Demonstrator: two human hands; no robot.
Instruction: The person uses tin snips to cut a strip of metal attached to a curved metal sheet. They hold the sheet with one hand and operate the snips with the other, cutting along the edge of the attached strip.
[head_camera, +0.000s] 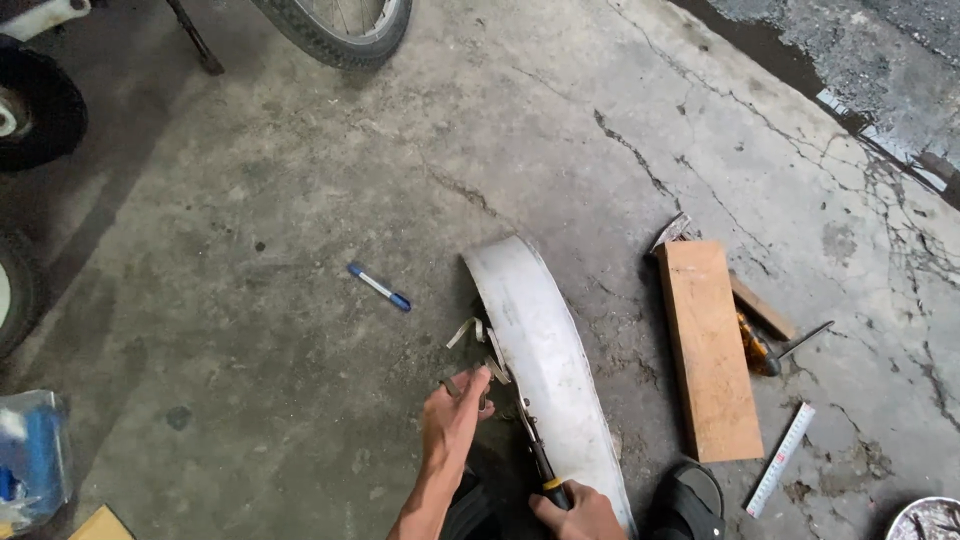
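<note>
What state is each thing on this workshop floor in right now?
Metal fender: standing on edge, curved, bare grey.
Left hand: pressed against the fender's edge by a bent metal strip.
Right hand: closed in a grip on a screwdriver.
Marker pen: lying flat, capped.
Wooden board: lying flat.
Ruler: lying flat.
Concrete floor: cracked, stained.

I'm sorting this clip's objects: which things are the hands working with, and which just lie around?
In hand:
curved metal fender
screwdriver, held by right hand
metal strip, near left hand

Lying about:
blue pen
wooden board
ruler
wheel
</note>
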